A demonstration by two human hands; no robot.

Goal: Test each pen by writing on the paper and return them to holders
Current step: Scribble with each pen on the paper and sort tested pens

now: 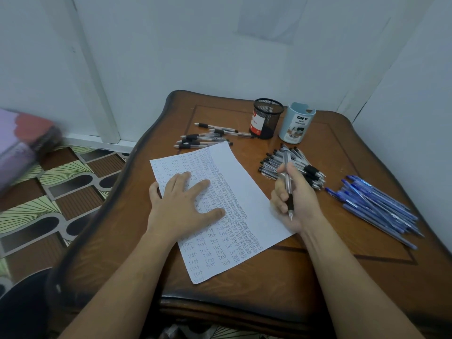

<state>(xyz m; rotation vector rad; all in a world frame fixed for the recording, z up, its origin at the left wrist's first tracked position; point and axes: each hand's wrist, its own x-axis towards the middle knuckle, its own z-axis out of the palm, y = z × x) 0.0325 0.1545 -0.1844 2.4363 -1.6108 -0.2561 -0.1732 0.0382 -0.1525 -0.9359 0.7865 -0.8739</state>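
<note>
White handwritten paper (244, 192) lies under our flat, spread left hand (182, 204); our right hand (297, 199) grips a clear black-gripped pen (288, 184).

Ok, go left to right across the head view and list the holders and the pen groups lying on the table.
Loose black-grip pens → black mesh holder → light blue desk organizer → blue pens. The clear pen pile below the organizer overlaps it, so it is left out.

walls (171, 45): pale, plain, meeting in corner | floor (73, 192): brown-green patterned covering | table (244, 302): dark glossy wood
</note>
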